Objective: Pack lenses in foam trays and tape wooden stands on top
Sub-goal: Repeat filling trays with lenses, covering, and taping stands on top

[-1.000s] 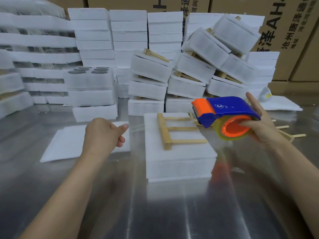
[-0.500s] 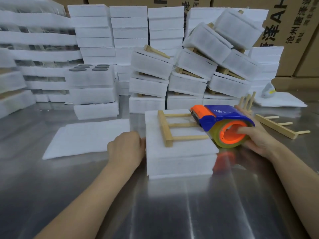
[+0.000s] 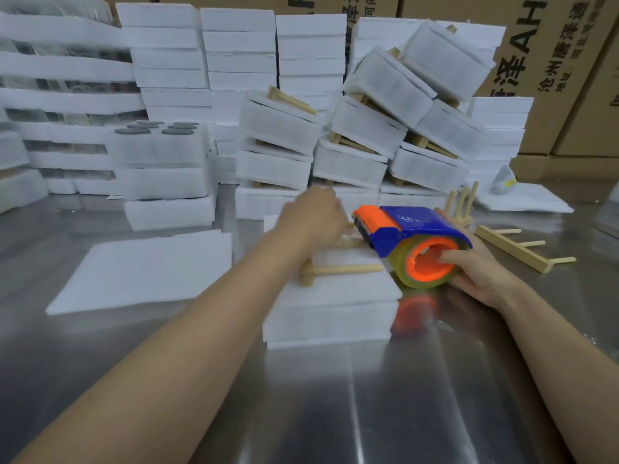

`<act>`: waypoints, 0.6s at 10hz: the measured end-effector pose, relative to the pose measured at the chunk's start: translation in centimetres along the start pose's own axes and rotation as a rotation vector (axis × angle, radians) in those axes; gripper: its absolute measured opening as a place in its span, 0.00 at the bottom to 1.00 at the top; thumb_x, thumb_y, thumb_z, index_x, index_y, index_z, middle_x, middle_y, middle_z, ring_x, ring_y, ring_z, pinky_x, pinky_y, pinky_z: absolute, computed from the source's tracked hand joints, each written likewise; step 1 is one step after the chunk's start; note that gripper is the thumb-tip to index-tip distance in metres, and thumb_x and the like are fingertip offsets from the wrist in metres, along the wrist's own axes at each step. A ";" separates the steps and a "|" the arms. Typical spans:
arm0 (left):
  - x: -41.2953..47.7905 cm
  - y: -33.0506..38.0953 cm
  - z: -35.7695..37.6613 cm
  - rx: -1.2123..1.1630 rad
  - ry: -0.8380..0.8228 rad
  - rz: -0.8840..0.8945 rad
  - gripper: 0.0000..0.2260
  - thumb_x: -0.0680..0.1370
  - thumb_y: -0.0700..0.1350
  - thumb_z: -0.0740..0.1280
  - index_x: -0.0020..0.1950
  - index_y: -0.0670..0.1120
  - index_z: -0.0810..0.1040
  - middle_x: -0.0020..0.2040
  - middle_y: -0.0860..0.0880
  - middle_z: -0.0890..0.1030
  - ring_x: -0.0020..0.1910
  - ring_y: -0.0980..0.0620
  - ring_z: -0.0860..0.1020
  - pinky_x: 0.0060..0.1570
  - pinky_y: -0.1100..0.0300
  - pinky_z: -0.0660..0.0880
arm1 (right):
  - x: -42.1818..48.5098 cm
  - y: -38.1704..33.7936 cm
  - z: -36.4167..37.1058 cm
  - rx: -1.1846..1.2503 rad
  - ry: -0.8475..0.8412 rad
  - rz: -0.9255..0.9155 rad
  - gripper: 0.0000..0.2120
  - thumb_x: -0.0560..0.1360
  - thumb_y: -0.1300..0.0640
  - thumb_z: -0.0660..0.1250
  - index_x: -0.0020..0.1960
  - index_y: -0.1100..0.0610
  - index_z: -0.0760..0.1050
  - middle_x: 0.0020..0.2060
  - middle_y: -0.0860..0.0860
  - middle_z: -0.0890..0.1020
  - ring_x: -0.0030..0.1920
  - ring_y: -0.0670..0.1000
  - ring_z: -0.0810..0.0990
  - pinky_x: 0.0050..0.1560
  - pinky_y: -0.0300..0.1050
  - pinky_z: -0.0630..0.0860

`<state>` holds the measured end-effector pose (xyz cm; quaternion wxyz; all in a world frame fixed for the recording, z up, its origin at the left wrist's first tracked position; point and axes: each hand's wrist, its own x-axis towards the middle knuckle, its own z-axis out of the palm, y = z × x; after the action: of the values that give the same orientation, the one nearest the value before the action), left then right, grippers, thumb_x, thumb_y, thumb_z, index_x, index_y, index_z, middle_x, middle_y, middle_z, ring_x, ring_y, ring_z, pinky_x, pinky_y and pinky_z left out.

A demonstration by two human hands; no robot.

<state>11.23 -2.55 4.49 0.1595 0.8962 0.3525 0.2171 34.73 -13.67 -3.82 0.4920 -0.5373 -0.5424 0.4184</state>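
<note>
A white foam tray stack [image 3: 335, 316] sits mid-table with a wooden stand [image 3: 345, 270] lying flat on top. My right hand [image 3: 482, 272] grips a blue and orange tape dispenser [image 3: 412, 226], thumb inside the orange core, at the stack's right edge with its orange front over the stand. My left hand [image 3: 311, 216] reaches across the far part of the stand, just left of the dispenser's front. Its fingers are hidden behind the back of the hand, so what they touch is unclear.
A flat foam sheet [image 3: 140, 269] lies to the left on the metal table [image 3: 335, 413]. Loose wooden stands [image 3: 516, 246] lie to the right. A foam tray with dark lenses [image 3: 160, 145] tops a stack at left. Packed trays [image 3: 368, 128] and cardboard boxes [image 3: 552, 45] fill the back.
My left hand moved from the stack's left side up and across the stand toward the dispenser. The dispenser shifted slightly left onto the stack's right edge.
</note>
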 end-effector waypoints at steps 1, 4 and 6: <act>1.0 0.6 2.8 0.430 -0.218 -0.014 0.18 0.83 0.47 0.47 0.69 0.47 0.69 0.69 0.44 0.70 0.69 0.43 0.67 0.72 0.47 0.56 | -3.4 -0.4 -0.8 0.026 0.556 0.012 0.43 0.68 0.79 0.63 0.71 0.42 0.67 0.54 0.53 0.83 0.48 0.51 0.83 0.46 0.45 0.81; 0.7 0.2 3.4 0.560 -0.230 -0.041 0.22 0.84 0.50 0.42 0.78 0.47 0.55 0.78 0.46 0.58 0.75 0.44 0.59 0.75 0.46 0.47 | -4.5 -4.0 -4.6 -0.442 0.454 -0.055 0.48 0.67 0.80 0.66 0.73 0.40 0.57 0.44 0.42 0.84 0.38 0.40 0.80 0.37 0.30 0.75; 0.5 0.4 3.2 0.543 -0.245 -0.050 0.23 0.84 0.50 0.41 0.79 0.47 0.50 0.79 0.46 0.54 0.77 0.43 0.56 0.75 0.47 0.46 | -6.1 -2.0 -7.4 -0.476 0.634 -0.014 0.43 0.66 0.80 0.64 0.71 0.44 0.67 0.51 0.42 0.82 0.39 0.40 0.82 0.36 0.32 0.77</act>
<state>13.40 -2.93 2.09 -0.0394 0.9167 0.3976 0.0011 41.27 -20.39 -1.12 0.4996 -0.7352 -0.4490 0.0909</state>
